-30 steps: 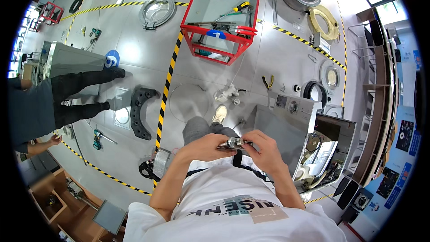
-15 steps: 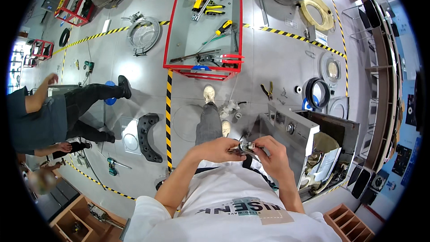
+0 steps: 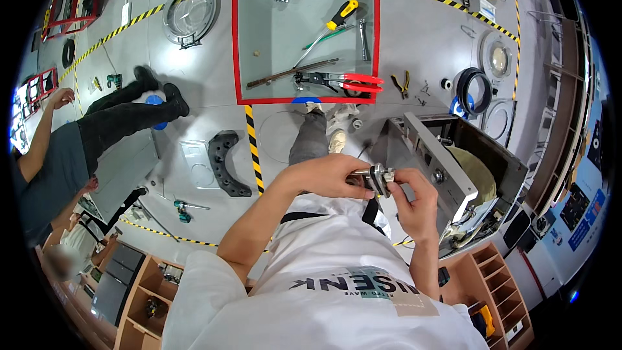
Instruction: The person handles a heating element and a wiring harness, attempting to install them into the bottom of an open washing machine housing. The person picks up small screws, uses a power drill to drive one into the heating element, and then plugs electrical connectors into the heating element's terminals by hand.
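Though near, cart (image 3: 278, 42) beyond hands (image 3: 329, 176)

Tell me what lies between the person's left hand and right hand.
In the head view, a shiny metal part with a round flange lies between the left hand and the right hand, held by both.

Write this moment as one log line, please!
left hand: holding metal part | right hand: touching its right end | ahead: red-rimmed cart bearing red-handled pliers
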The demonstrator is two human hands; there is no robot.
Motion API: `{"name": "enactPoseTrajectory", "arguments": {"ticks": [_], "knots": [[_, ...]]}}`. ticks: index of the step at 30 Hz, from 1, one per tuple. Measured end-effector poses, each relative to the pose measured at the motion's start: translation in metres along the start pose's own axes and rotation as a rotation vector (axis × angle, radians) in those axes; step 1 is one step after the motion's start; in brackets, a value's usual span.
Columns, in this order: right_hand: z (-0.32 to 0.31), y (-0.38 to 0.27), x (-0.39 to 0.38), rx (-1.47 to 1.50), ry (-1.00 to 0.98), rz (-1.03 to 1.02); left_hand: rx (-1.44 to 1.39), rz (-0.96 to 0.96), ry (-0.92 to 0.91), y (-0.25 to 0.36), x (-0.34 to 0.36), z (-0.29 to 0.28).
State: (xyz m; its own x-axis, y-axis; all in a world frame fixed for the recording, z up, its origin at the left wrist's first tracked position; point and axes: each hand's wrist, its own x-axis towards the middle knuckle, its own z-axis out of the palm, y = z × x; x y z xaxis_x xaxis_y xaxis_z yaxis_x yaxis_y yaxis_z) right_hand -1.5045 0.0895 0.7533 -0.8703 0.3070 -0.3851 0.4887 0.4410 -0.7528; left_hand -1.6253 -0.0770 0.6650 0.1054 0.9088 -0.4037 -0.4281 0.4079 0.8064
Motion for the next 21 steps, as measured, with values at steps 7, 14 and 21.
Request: {"name": "enactPoseTrajectory", "arguments": {"ticks": [7,14,21], "knots": [[0.004,0.004,0.007,0.086,0.017,0.204,0.012,-0.067,-0.09,0.007,0.01,-0.022],[0.004,0.014,0.01,0.07,-0.109,0.075,0.01,-0.159,-0.077,0.007,0.004,-0.03],[0.011,0.024,0.006,0.102,-0.159,0.161,-0.07,-0.151,-0.054,-0.01,0.008,-0.022]]}}
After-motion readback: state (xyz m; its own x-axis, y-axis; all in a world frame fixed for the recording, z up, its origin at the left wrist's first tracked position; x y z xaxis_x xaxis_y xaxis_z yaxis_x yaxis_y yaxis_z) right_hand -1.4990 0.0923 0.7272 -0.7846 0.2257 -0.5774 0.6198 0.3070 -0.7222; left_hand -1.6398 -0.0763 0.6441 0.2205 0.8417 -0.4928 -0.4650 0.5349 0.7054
